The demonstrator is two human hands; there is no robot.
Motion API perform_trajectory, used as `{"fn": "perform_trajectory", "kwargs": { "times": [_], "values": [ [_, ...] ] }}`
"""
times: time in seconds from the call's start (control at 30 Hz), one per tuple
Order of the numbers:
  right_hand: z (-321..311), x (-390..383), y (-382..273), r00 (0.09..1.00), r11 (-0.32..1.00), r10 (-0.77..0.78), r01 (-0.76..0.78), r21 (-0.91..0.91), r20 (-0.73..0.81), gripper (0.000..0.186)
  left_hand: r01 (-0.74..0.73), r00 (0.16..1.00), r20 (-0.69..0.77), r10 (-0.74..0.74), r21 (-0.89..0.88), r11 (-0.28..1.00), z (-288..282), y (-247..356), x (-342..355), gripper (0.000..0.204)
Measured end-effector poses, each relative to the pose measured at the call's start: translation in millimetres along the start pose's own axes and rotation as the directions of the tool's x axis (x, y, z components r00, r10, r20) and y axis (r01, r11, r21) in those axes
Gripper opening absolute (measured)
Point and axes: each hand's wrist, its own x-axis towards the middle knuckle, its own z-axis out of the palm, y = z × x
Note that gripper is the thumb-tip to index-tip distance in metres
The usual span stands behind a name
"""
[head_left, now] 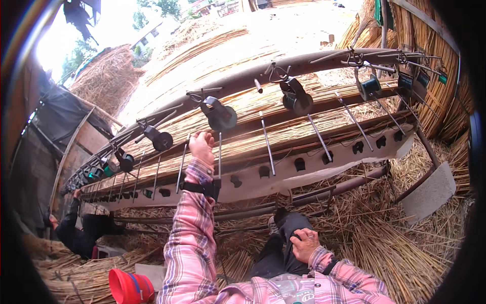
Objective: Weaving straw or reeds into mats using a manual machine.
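Note:
My left hand (201, 147) is raised to the long reed frame, its fingers curled in between two thin metal rods. What they pinch, if anything, is too small to make out. Just above it hangs a dark spool (221, 116) from the upper bar (233, 92), and a layer of straw-coloured reeds (243, 137) runs behind the fingers. My right hand (305, 245) lies on my dark-trousered knee, holding nothing, its fingers spread over the cloth. Another dark spool (297, 99) hangs further right along the bar.
A person (76, 228) in dark clothes sits at the frame's far left end. A red bucket (129, 286) stands at the lower left. Loose reeds (390, 258) cover the ground on the right, beside a grey board (429, 195). Reed bundles (430, 76) stand upright at the far right.

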Motion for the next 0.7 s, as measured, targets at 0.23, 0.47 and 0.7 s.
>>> {"fn": "perform_trajectory", "kwargs": {
  "times": [0.23, 0.47, 0.7],
  "values": [
    [15, -4, -6, 0.978, 0.99, -0.126, 0.113, -0.082, -0.167, 0.034, -0.824, 0.073, 0.913, 0.401, -0.171, 0.54, 38, 116, -286, 0.015],
    [23, -25, -32, 0.982, 0.99, -0.128, 0.118, -0.08, -0.137, 0.031, -0.861, -0.099, 0.455, 0.885, -0.485, 0.153, 45, 166, -447, 0.009],
    [33, -49, -48, 0.992, 0.98, -0.123, 0.115, -0.161, -0.041, 0.032, -0.708, -0.063, 0.713, 0.698, -0.525, 0.473, -17, 202, -450, 0.016]
  ]
}}
